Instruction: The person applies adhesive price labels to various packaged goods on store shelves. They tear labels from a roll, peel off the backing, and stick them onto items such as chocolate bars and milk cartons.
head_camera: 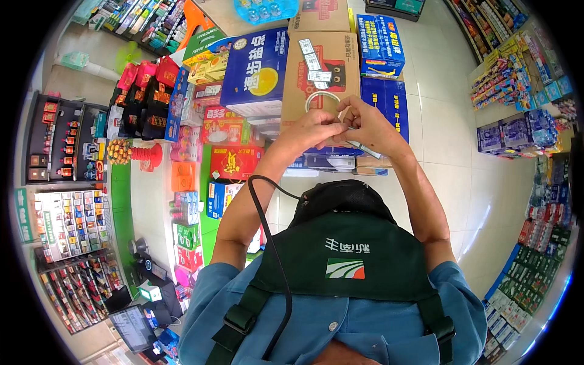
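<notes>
My left hand [317,127] and my right hand [372,127] meet fingertip to fingertip over the near end of a brown cardboard carton [294,86]. A narrow strip of printed labels [368,149] hangs from under my right fingers, which pinch it. The left thumb and forefinger are pressed together beside the strip; what lies between them is hidden. Just beyond the left fingers is a pale ring, apparently a tape roll [311,99], partly covered by the hand. Several white printed labels [312,61] lie in a crooked row on the carton top.
Blue cartons [381,43] flank the carton on the right, and a large blue drink carton [255,68] on the left. A blue plastic tray [267,9] sits beyond. Stocked shelves [73,137] line the left; tiled floor [449,137] runs along the right. A black cable [269,228] crosses my chest.
</notes>
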Demonstrator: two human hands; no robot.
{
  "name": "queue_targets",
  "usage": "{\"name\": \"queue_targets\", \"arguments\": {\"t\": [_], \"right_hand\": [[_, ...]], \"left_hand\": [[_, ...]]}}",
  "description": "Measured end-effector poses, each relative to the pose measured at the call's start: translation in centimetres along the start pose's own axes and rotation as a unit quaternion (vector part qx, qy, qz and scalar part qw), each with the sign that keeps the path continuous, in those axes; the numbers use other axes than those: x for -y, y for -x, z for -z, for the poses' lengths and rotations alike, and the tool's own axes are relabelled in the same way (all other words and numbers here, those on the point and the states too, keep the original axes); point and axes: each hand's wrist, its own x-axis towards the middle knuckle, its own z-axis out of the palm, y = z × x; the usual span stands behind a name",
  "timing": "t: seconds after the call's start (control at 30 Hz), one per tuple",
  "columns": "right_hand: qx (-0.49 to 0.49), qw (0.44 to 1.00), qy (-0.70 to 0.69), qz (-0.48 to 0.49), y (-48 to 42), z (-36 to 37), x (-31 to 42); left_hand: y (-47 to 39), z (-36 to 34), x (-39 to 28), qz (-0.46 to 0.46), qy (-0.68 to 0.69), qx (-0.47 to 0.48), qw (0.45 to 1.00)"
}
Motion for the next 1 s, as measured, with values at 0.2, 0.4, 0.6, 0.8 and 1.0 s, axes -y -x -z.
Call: {"name": "queue_targets", "arguments": {"t": [0.2,0.4,0.6,0.8,1.0], "right_hand": [[-0.008,1.000,-0.019,-0.002,0.2,-0.4,0.4],[-0.014,0.998,-0.037,-0.050,0.1,0.8,-1.6],[0.004,0.999,-0.028,-0.017,0.1,0.3,-1.7],[0.016,0.996,-0.048,-0.067,0.6,0.7,-0.4],[0.044,0.993,-0.105,-0.042,0.3,1.4,-1.1]], "left_hand": [[0.7,0.5,1.1,-0.020,0.067,-0.013,0.997],[1.3,0.9,1.8,-0.035,0.092,-0.071,0.993],[0.6,0.7,2.0,-0.015,0.096,-0.020,0.995],[0.6,0.9,2.5,-0.023,0.122,-0.044,0.991],[0.1,1.4,2.9,-0.015,0.207,-0.008,0.978]]}}
